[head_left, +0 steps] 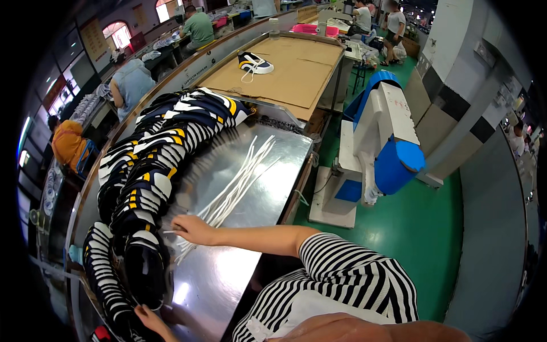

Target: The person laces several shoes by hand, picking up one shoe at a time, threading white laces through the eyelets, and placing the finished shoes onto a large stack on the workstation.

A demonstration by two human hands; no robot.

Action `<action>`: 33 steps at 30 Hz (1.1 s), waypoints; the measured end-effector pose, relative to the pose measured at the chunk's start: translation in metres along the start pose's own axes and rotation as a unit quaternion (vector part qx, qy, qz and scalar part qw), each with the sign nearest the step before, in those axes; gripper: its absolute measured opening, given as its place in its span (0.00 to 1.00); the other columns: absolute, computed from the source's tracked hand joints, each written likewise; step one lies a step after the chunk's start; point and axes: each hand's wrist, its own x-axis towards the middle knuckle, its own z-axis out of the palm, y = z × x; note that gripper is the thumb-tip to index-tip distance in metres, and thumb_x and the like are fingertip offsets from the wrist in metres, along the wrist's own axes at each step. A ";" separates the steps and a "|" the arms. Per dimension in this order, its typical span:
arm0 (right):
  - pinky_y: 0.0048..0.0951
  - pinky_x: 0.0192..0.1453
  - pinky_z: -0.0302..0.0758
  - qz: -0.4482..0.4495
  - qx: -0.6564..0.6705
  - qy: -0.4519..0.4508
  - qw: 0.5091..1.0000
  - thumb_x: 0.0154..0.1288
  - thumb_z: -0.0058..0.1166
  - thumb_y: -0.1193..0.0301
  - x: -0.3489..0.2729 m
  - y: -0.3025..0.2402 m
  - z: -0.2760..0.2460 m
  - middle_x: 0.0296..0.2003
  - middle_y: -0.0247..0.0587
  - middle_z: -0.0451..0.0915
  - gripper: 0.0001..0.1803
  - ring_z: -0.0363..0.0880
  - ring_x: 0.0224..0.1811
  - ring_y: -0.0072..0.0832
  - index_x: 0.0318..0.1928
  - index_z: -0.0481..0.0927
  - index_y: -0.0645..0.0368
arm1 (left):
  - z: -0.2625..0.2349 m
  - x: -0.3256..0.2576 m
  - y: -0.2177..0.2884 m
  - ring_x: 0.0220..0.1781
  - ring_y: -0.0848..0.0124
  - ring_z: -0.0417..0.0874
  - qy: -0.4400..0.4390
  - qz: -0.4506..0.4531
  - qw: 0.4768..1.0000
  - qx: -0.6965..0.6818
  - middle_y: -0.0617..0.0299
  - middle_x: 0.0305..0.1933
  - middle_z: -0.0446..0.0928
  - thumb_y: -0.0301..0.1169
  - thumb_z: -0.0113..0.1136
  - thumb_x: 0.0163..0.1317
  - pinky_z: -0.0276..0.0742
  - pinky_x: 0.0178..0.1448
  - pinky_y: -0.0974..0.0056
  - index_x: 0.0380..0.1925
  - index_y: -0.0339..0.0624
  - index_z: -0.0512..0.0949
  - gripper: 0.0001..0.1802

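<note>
A dark shoe upper (146, 268), with its opening facing up, lies at the near end of a long stack of uppers. My left hand (150, 320) is closed at the near edge of that upper, its fingertips on the rim. Over the metal table, my right hand (194, 229) pinches a white shoelace (169, 232), whose short end sticks out to the left of the fingers. Beneath and beyond that hand, a loose bundle of white shoelaces (242, 179) is spread across the shiny tabletop (228, 279).
Nested navy, white and yellow uppers (151, 154) curve along the table's left side. Further off, a single laced shoe (254, 64) sits on a cardboard-covered surface (285, 85). A blue and white machine (376, 142) stands on the green floor to the right. Several people work beyond.
</note>
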 end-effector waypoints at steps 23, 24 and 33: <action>0.15 0.19 0.59 0.153 0.471 -0.107 0.862 0.70 0.53 0.70 -0.043 -0.148 -0.127 0.27 0.36 0.78 0.06 0.64 0.18 0.12 0.41 0.73 0.58 | -0.057 -0.142 0.244 0.49 0.46 0.75 -0.117 0.185 0.972 0.088 0.43 0.46 0.75 0.27 0.60 0.62 0.71 0.55 0.51 0.44 0.30 0.77 0.13; 0.16 0.20 0.61 0.223 0.482 -0.150 0.834 0.69 0.53 0.70 -0.053 -0.115 -0.090 0.28 0.34 0.80 0.06 0.65 0.18 0.12 0.41 0.74 0.58 | -0.057 -0.139 0.232 0.49 0.45 0.75 -0.140 0.218 0.959 0.118 0.43 0.47 0.75 0.28 0.60 0.62 0.71 0.55 0.51 0.44 0.30 0.77 0.13; 0.16 0.25 0.67 0.372 0.254 -0.205 0.869 0.69 0.56 0.69 -0.109 -0.089 0.021 0.31 0.33 0.83 0.08 0.69 0.21 0.12 0.45 0.78 0.58 | -0.050 -0.093 0.234 0.36 0.73 0.79 -0.542 -0.220 0.807 -0.076 0.59 0.35 0.83 0.55 0.53 0.70 0.77 0.44 0.64 0.40 0.34 0.82 0.30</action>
